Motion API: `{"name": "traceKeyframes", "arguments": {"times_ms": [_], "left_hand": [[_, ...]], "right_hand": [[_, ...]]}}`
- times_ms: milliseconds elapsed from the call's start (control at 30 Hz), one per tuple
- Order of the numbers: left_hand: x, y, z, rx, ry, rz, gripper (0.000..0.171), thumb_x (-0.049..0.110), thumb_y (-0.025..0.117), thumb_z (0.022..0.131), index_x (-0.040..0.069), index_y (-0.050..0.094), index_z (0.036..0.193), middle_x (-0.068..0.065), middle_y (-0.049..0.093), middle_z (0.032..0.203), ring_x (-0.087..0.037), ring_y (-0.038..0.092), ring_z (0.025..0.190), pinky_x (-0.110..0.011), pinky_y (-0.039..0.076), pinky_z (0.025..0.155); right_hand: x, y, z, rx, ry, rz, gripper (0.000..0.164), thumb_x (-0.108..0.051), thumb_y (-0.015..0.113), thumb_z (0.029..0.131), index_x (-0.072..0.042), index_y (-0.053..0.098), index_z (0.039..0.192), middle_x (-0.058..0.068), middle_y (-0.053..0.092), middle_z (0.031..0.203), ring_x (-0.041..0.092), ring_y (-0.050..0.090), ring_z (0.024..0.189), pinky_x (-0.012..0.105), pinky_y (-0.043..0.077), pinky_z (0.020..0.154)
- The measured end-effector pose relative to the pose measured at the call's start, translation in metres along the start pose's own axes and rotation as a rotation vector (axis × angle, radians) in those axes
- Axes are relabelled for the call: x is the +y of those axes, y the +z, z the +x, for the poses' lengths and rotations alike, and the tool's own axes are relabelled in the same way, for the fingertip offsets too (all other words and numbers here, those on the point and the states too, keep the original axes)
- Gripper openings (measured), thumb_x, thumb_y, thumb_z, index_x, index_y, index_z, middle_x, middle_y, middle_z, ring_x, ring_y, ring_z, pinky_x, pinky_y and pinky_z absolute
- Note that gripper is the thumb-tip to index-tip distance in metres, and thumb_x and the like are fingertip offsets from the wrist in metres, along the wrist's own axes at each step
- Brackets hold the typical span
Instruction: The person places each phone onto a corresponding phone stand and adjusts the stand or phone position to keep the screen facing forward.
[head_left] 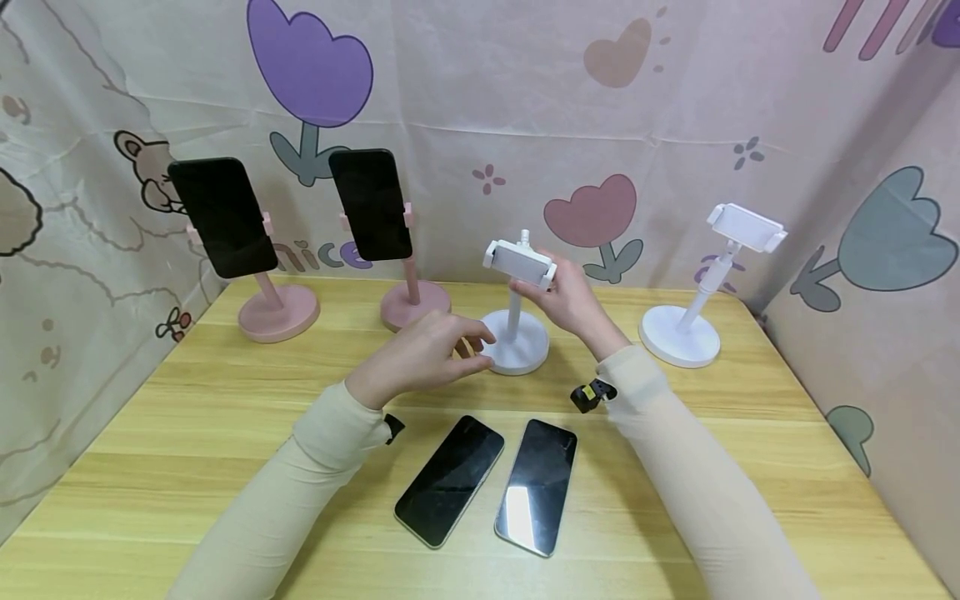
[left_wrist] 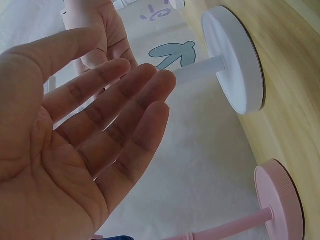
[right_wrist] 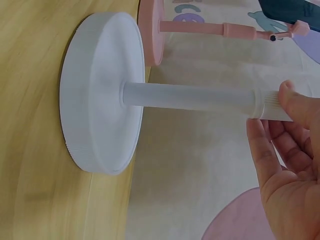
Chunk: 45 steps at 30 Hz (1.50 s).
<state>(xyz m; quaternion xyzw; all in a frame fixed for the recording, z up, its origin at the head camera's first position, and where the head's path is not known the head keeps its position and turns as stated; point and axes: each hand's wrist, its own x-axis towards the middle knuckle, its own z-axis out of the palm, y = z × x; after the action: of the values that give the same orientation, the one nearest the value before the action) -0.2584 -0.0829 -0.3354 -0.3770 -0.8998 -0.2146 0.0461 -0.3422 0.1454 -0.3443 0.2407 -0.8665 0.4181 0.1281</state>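
A white phone stand (head_left: 517,337) with a round base stands at the middle back of the table. My right hand (head_left: 566,296) pinches the upper part of its pole, just under the clamp head; the right wrist view shows thumb and fingers at the ribbed collar (right_wrist: 270,104). My left hand (head_left: 427,354) is beside the base, its fingers loosely bent and holding nothing; the left wrist view shows the bare palm (left_wrist: 65,160). In front of the hands lie two dark phones, one tilted phone (head_left: 450,482) on the left and another phone (head_left: 537,487) on the right.
Two pink stands, the far-left pink stand (head_left: 279,313) and the nearer pink stand (head_left: 415,304), each hold an upright black phone. A second white stand (head_left: 680,336) with a bare clamp stands at the right. Patterned cloth (head_left: 465,83) hangs behind the wooden table (head_left: 187,467).
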Motion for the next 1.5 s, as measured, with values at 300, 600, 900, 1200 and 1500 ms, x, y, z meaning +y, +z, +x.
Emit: {"name": "traceKeyframes", "arguments": {"times_ms": [300, 600, 900, 1200, 1500], "left_hand": [[-0.002, 0.000, 0.001, 0.001, -0.002, 0.004, 0.028, 0.032, 0.072, 0.086, 0.013, 0.072, 0.107, 0.007, 0.068, 0.088, -0.003, 0.062, 0.074, -0.016, 0.051, 0.066], [-0.003, 0.000, 0.001, 0.002, 0.008, 0.000, 0.029, 0.032, 0.072, 0.086, 0.013, 0.072, 0.108, 0.007, 0.068, 0.090, -0.003, 0.063, 0.075, -0.018, 0.052, 0.067], [-0.002, -0.001, 0.001, 0.074, 0.042, 0.002, 0.024, 0.029, 0.073, 0.086, 0.012, 0.072, 0.104, 0.007, 0.068, 0.085, -0.003, 0.061, 0.069, -0.015, 0.050, 0.061], [-0.002, 0.000, 0.002, 0.089, 0.032, 0.002, 0.022, 0.026, 0.074, 0.085, 0.014, 0.072, 0.103, 0.009, 0.068, 0.085, -0.002, 0.061, 0.067, -0.013, 0.050, 0.058], [-0.002, 0.000, 0.002, 0.092, 0.048, -0.015, 0.023, 0.027, 0.073, 0.086, 0.012, 0.072, 0.102, 0.008, 0.068, 0.084, -0.002, 0.061, 0.067, -0.013, 0.050, 0.057]], "right_hand": [[0.001, -0.004, -0.006, -0.015, -0.005, -0.002, 0.039, -0.029, 0.073, 0.086, -0.006, 0.064, 0.117, 0.007, 0.068, 0.102, 0.020, 0.063, 0.091, 0.038, 0.052, 0.075], [0.002, -0.008, -0.010, -0.063, 0.012, 0.037, 0.040, -0.030, 0.071, 0.087, -0.010, 0.065, 0.121, 0.004, 0.068, 0.106, 0.018, 0.062, 0.098, 0.038, 0.052, 0.081], [0.006, -0.011, -0.014, -0.091, 0.038, 0.062, 0.042, -0.037, 0.071, 0.086, -0.014, 0.064, 0.121, 0.001, 0.066, 0.107, 0.016, 0.061, 0.100, 0.036, 0.053, 0.081], [0.005, -0.011, -0.019, -0.091, 0.065, 0.109, 0.046, -0.036, 0.072, 0.085, -0.015, 0.062, 0.125, 0.001, 0.065, 0.111, 0.016, 0.059, 0.103, 0.040, 0.051, 0.085], [0.004, -0.012, -0.020, -0.092, 0.033, 0.136, 0.044, -0.034, 0.072, 0.086, -0.014, 0.061, 0.124, 0.001, 0.064, 0.111, 0.017, 0.058, 0.104, 0.043, 0.049, 0.086]]}}
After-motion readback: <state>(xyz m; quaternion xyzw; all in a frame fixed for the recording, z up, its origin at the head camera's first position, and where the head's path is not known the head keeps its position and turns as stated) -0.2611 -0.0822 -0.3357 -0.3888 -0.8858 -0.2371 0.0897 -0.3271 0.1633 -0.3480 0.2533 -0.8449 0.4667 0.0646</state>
